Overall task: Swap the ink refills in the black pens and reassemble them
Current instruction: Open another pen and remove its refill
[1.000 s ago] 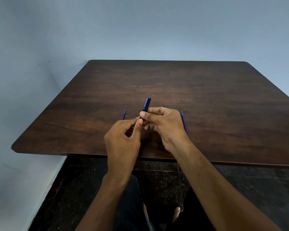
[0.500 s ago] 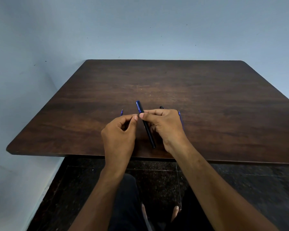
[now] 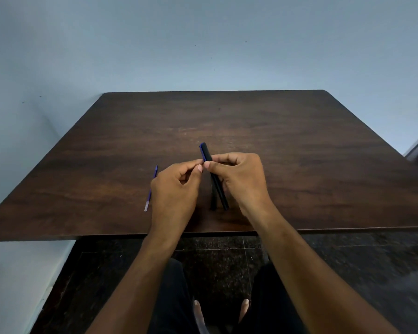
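Note:
My right hand (image 3: 239, 179) grips a black pen (image 3: 216, 183) with a blue clip end pointing away from me. The pen slants just above the dark wooden table (image 3: 299, 153), its near end toward the front edge. My left hand (image 3: 176, 189) meets it from the left, thumb and forefinger pinching the pen's upper part beside my right thumb. A thin blue ink refill (image 3: 151, 189) lies on the table just left of my left hand. A dark strip (image 3: 212, 201) lies under the pen; whether it is a shadow or a second barrel I cannot tell.
The table stands against a pale blue wall, its front edge (image 3: 106, 237) close to my wrists. Below it are a dark tiled floor (image 3: 348, 273) and my feet.
The pen has tipped from pointing steeply away to a longer slant, so its near end now shows between my hands. Both hands stayed together on it.

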`<action>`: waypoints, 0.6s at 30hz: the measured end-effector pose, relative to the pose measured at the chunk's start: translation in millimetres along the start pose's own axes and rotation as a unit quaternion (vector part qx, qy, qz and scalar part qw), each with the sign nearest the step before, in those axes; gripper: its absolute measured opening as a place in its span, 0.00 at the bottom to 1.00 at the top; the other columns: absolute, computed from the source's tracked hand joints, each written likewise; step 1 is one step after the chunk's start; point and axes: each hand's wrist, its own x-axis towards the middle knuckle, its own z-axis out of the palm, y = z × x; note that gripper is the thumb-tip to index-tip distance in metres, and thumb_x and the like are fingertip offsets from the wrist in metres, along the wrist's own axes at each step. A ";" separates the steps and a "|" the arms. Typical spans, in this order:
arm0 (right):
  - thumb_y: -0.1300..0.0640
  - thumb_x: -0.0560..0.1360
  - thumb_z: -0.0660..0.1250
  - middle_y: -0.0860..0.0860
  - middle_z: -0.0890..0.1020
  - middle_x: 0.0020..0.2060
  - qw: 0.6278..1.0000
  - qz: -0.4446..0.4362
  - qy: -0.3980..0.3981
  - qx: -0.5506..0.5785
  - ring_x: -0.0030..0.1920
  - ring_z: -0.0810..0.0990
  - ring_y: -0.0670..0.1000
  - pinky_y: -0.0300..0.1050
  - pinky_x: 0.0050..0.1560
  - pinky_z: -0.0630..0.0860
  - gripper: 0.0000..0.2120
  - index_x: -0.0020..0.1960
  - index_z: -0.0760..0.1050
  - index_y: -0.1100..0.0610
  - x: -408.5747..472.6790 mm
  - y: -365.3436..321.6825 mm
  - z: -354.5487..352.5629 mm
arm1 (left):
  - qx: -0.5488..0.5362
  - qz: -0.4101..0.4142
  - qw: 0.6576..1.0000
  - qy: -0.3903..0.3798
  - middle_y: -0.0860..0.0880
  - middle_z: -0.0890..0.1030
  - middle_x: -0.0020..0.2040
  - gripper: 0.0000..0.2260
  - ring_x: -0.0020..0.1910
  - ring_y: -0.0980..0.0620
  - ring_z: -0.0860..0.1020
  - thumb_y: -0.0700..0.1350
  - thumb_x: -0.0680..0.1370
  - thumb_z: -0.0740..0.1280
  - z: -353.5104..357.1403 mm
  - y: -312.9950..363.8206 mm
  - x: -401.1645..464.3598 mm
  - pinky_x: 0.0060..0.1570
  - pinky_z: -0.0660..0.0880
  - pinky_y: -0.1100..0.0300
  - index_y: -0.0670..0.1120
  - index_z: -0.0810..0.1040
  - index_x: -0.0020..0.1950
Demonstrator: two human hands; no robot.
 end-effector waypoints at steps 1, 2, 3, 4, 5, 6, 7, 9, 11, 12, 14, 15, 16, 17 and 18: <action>0.56 0.71 0.79 0.47 0.88 0.35 1.000 -0.007 0.012 -0.015 0.37 0.86 0.42 0.41 0.40 0.82 0.07 0.49 0.88 0.55 2.0 0.0 -5.9 | 0.005 0.009 1.000 -0.007 0.59 0.85 0.51 0.09 0.50 0.65 0.82 0.46 0.80 0.69 4.1 2.5 2.3 0.51 0.79 0.66 0.52 0.84 0.59; 0.56 0.71 0.79 0.47 0.88 0.34 0.999 -0.015 0.025 -0.032 0.35 0.86 0.40 0.38 0.37 0.81 0.06 0.48 0.88 0.55 3.6 0.3 -13.0 | 0.013 0.019 1.000 -0.016 0.59 0.86 0.51 0.09 0.50 0.65 0.82 0.47 0.80 0.69 9.7 5.6 4.2 0.51 0.78 0.68 0.52 0.85 0.59; 0.56 0.71 0.79 0.46 0.87 0.33 0.998 -0.024 0.038 -0.048 0.32 0.83 0.38 0.34 0.33 0.77 0.06 0.47 0.88 0.55 4.7 0.6 -20.3 | 0.021 0.029 0.999 -0.026 0.59 0.85 0.51 0.09 0.50 0.66 0.81 0.47 0.80 0.69 15.6 9.1 6.3 0.51 0.76 0.71 0.52 0.85 0.58; 0.56 0.72 0.79 0.46 0.86 0.32 0.996 -0.031 0.048 -0.064 0.30 0.82 0.37 0.32 0.31 0.74 0.05 0.47 0.88 0.55 5.7 0.8 -28.5 | 0.028 0.037 0.998 -0.039 0.59 0.86 0.50 0.09 0.50 0.66 0.81 0.46 0.80 0.69 22.9 13.2 8.2 0.51 0.75 0.73 0.52 0.85 0.58; 0.56 0.72 0.79 0.46 0.87 0.32 0.994 -0.036 0.055 -0.083 0.30 0.81 0.37 0.32 0.31 0.74 0.05 0.47 0.88 0.55 6.5 1.0 -36.3 | 0.033 0.044 0.997 -0.050 0.58 0.86 0.50 0.08 0.49 0.66 0.81 0.46 0.79 0.70 29.7 16.7 10.4 0.50 0.74 0.74 0.52 0.86 0.57; 0.56 0.72 0.79 0.47 0.87 0.33 0.992 -0.039 0.061 -0.103 0.31 0.82 0.38 0.33 0.32 0.74 0.05 0.47 0.88 0.55 7.0 1.3 -44.9 | 0.039 0.051 0.996 -0.063 0.57 0.86 0.50 0.08 0.49 0.65 0.81 0.46 0.79 0.70 37.4 20.6 12.2 0.50 0.74 0.75 0.51 0.86 0.56; 0.55 0.72 0.79 0.47 0.87 0.33 0.990 -0.040 0.065 -0.122 0.32 0.83 0.38 0.33 0.32 0.75 0.04 0.46 0.88 0.54 7.1 1.5 -54.1 | 0.046 0.057 0.994 -0.077 0.55 0.87 0.50 0.08 0.49 0.64 0.81 0.45 0.79 0.70 45.7 24.8 13.8 0.48 0.73 0.76 0.51 0.86 0.56; 0.54 0.72 0.79 0.47 0.87 0.32 0.984 -0.035 0.073 -0.158 0.31 0.82 0.38 0.32 0.30 0.73 0.03 0.45 0.88 0.53 7.4 2.5 -71.4 | 0.057 0.065 0.991 -0.107 0.54 0.87 0.50 0.08 0.48 0.64 0.80 0.46 0.79 0.70 62.2 32.9 15.6 0.44 0.70 0.80 0.50 0.86 0.56; 0.54 0.72 0.79 0.47 0.86 0.32 0.977 -0.027 0.085 -0.193 0.31 0.81 0.39 0.31 0.28 0.72 0.04 0.44 0.88 0.54 8.4 4.7 -88.8 | 0.062 0.065 0.987 -0.135 0.53 0.87 0.51 0.08 0.47 0.64 0.78 0.46 0.79 0.70 78.5 40.8 15.8 0.42 0.68 0.82 0.50 0.87 0.55; 0.53 0.72 0.79 0.47 0.86 0.32 0.974 -0.023 0.091 -0.206 0.33 0.82 0.40 0.31 0.28 0.73 0.04 0.44 0.88 0.54 8.6 6.3 -97.5 | 0.065 0.066 0.985 -0.148 0.53 0.87 0.52 0.08 0.47 0.65 0.78 0.46 0.79 0.70 86.2 45.1 15.1 0.41 0.67 0.83 0.50 0.87 0.56; 0.53 0.72 0.79 0.47 0.85 0.33 0.968 -0.013 0.101 -0.231 0.34 0.82 0.41 0.32 0.28 0.76 0.04 0.43 0.87 0.54 8.3 10.3 -112.7 | 0.072 0.079 0.979 -0.171 0.52 0.87 0.52 0.08 0.46 0.64 0.77 0.45 0.80 0.70 99.6 52.5 13.0 0.40 0.66 0.83 0.49 0.86 0.56; 0.54 0.72 0.78 0.47 0.85 0.33 0.963 -0.008 0.106 -0.246 0.34 0.82 0.42 0.34 0.29 0.77 0.04 0.43 0.87 0.54 7.8 12.7 -119.0 | 0.078 0.086 0.976 -0.183 0.51 0.87 0.51 0.08 0.45 0.64 0.77 0.45 0.80 0.70 105.6 55.5 11.7 0.39 0.66 0.83 0.49 0.87 0.56; 0.54 0.73 0.78 0.48 0.84 0.32 0.959 -0.003 0.109 -0.262 0.33 0.82 0.43 0.36 0.30 0.78 0.04 0.43 0.87 0.54 7.6 15.2 -123.9 | 0.087 0.092 0.973 -0.195 0.51 0.87 0.51 0.08 0.45 0.62 0.79 0.45 0.80 0.70 110.8 57.6 10.6 0.39 0.67 0.82 0.48 0.87 0.56; 0.55 0.73 0.78 0.49 0.84 0.32 0.955 0.003 0.110 -0.277 0.33 0.82 0.44 0.40 0.31 0.80 0.04 0.43 0.87 0.55 7.8 17.8 -128.5 | 0.098 0.094 0.969 -0.206 0.50 0.87 0.51 0.08 0.46 0.60 0.80 0.45 0.80 0.69 116.4 59.9 9.4 0.38 0.67 0.81 0.48 0.87 0.56; 0.55 0.74 0.77 0.50 0.84 0.32 0.950 0.008 0.110 -0.292 0.33 0.83 0.46 0.43 0.33 0.81 0.05 0.41 0.87 0.56 8.2 20.0 -132.0 | 0.105 0.092 0.967 -0.214 0.50 0.87 0.51 0.08 0.47 0.58 0.82 0.45 0.80 0.69 121.7 61.6 8.8 0.38 0.66 0.81 0.48 0.86 0.56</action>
